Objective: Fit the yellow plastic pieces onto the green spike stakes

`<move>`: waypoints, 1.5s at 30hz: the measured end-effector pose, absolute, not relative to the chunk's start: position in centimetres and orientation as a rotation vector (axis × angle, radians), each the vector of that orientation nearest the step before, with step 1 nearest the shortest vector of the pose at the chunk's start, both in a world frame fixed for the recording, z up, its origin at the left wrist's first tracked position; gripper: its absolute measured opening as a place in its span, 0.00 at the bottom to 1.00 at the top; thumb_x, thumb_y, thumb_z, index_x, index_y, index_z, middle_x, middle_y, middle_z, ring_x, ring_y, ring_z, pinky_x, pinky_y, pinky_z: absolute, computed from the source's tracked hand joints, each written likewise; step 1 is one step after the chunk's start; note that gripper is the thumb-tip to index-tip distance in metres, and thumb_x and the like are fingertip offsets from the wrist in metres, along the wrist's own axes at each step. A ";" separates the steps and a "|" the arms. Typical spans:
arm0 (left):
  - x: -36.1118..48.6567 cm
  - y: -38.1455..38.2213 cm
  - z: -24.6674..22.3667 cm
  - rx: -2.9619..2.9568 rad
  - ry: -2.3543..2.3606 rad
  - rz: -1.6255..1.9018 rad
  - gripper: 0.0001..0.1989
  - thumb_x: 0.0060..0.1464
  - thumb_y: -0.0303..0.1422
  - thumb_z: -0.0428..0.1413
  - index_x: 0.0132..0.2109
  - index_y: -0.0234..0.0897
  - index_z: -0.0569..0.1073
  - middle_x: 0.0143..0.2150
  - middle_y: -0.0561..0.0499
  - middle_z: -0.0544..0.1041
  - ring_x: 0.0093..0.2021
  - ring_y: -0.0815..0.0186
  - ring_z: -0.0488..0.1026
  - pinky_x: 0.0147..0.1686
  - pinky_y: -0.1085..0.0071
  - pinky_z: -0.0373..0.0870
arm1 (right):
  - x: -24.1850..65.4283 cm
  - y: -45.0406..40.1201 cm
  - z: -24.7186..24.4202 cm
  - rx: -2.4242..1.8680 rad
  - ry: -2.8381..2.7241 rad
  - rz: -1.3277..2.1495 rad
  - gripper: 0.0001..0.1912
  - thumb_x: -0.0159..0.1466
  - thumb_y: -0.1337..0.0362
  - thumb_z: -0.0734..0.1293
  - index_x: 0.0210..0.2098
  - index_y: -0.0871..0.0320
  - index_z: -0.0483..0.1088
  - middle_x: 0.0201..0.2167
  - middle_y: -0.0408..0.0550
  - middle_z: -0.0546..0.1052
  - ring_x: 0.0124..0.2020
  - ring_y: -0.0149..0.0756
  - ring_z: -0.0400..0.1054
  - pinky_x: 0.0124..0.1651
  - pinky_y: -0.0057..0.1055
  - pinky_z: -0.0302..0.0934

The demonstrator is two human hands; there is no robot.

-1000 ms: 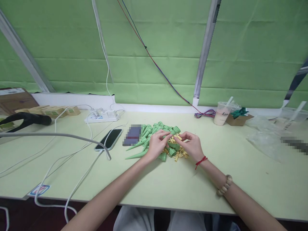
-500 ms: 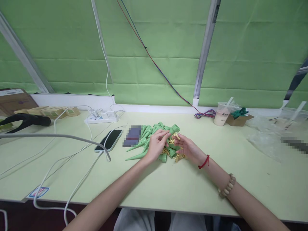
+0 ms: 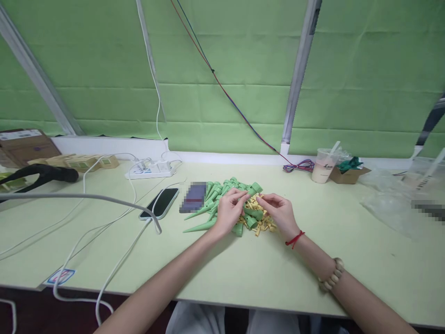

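Note:
My left hand (image 3: 229, 208) is closed round a green plastic spike (image 3: 255, 188), whose wide hollow end points up and right. Close by on the right, my right hand (image 3: 280, 213) has thumb and fingers pinched together beside that end, around a small yellow plastic piece (image 3: 258, 196) that the fingertips partly cover. Under and behind both hands lies a pile of green spikes (image 3: 200, 226), long and tapered with cup-shaped ends. Loose yellow pieces (image 3: 266, 223) are heaped among them, partly hidden by my right hand.
Left of the pile lie a blurred dark rectangle (image 3: 193, 197) and a phone (image 3: 160, 204) with white cables. A power strip (image 3: 151, 170) stands behind. Along the back right are a drink cup (image 3: 322, 167), a small cardboard box (image 3: 347, 175) and a clear plastic bag (image 3: 385, 204).
My right hand has drawn its spread fingers into a pinch beside the spike's wide end. The left hand keeps its hold on the spike. The view has shifted slightly.

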State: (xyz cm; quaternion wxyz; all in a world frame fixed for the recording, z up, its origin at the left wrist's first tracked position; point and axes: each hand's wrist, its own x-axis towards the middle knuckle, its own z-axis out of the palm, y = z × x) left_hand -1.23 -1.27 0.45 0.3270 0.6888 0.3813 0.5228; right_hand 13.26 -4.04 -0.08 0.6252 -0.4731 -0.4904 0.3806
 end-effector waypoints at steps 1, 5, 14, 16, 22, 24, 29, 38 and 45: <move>-1.2 -1.3 0.4 1.801 0.997 1.379 0.14 0.52 0.39 0.52 0.38 0.35 0.77 0.38 0.48 0.72 0.17 0.78 0.63 0.18 0.75 0.62 | 13.3 -4.0 -0.1 -1.077 -1.105 0.942 0.18 0.47 0.51 0.71 0.28 0.59 0.72 0.31 0.48 0.74 0.28 0.32 0.67 0.19 0.23 0.60; -1.4 -1.2 0.4 1.797 1.007 1.397 0.13 0.51 0.38 0.53 0.38 0.35 0.77 0.37 0.49 0.72 0.18 0.77 0.64 0.17 0.75 0.61 | 13.4 -3.9 0.1 -1.061 -1.021 1.257 0.20 0.52 0.49 0.67 0.34 0.59 0.72 0.31 0.49 0.74 0.23 0.29 0.66 0.18 0.22 0.61; -1.5 -0.8 0.3 1.865 1.023 1.436 0.14 0.50 0.40 0.54 0.39 0.38 0.77 0.35 0.50 0.72 0.20 0.76 0.64 0.19 0.75 0.62 | 13.8 -3.9 0.3 -1.082 -1.099 1.260 0.19 0.48 0.54 0.71 0.36 0.58 0.75 0.35 0.49 0.76 0.27 0.29 0.67 0.20 0.21 0.62; -1.5 -0.8 0.2 1.914 1.055 1.441 0.14 0.51 0.40 0.53 0.39 0.38 0.77 0.35 0.50 0.72 0.21 0.75 0.64 0.21 0.75 0.63 | 13.7 -3.9 0.2 -1.116 -1.131 1.157 0.19 0.46 0.53 0.71 0.33 0.60 0.75 0.32 0.49 0.76 0.28 0.31 0.67 0.20 0.22 0.62; -1.5 -1.4 0.3 2.086 1.173 1.448 0.13 0.54 0.39 0.50 0.39 0.40 0.77 0.34 0.50 0.72 0.29 0.69 0.68 0.26 0.73 0.62 | 13.3 -3.7 -0.1 -1.113 -1.153 1.054 0.20 0.42 0.52 0.73 0.28 0.61 0.73 0.25 0.47 0.75 0.26 0.32 0.67 0.20 0.24 0.62; -1.5 -1.6 0.3 2.104 1.172 1.455 0.13 0.54 0.39 0.50 0.39 0.41 0.77 0.34 0.50 0.72 0.30 0.68 0.68 0.27 0.73 0.62 | 13.2 -3.6 -0.3 -1.088 -1.164 1.018 0.20 0.41 0.52 0.73 0.26 0.61 0.72 0.23 0.45 0.73 0.24 0.31 0.66 0.20 0.25 0.62; -1.3 -2.0 0.4 2.109 1.198 1.489 0.13 0.55 0.39 0.49 0.38 0.40 0.77 0.34 0.50 0.72 0.30 0.69 0.68 0.26 0.73 0.61 | 13.2 -3.9 -0.6 -1.095 -1.314 0.628 0.17 0.45 0.52 0.72 0.26 0.59 0.71 0.23 0.46 0.72 0.24 0.33 0.65 0.23 0.29 0.65; -2.1 -0.6 0.5 1.832 1.268 1.632 0.17 0.52 0.43 0.50 0.40 0.37 0.77 0.36 0.50 0.71 0.19 0.75 0.62 0.21 0.73 0.60 | 13.6 -4.4 -0.4 -1.093 -1.451 0.284 0.06 0.52 0.61 0.67 0.21 0.56 0.69 0.24 0.47 0.72 0.28 0.36 0.67 0.28 0.31 0.64; -2.7 -0.2 0.9 2.104 1.592 1.605 0.15 0.53 0.43 0.51 0.40 0.42 0.76 0.36 0.51 0.73 0.25 0.71 0.66 0.25 0.73 0.55 | 14.8 -2.8 -1.3 -1.468 -1.451 0.427 0.07 0.48 0.61 0.67 0.28 0.53 0.74 0.29 0.43 0.77 0.26 0.35 0.69 0.29 0.31 0.59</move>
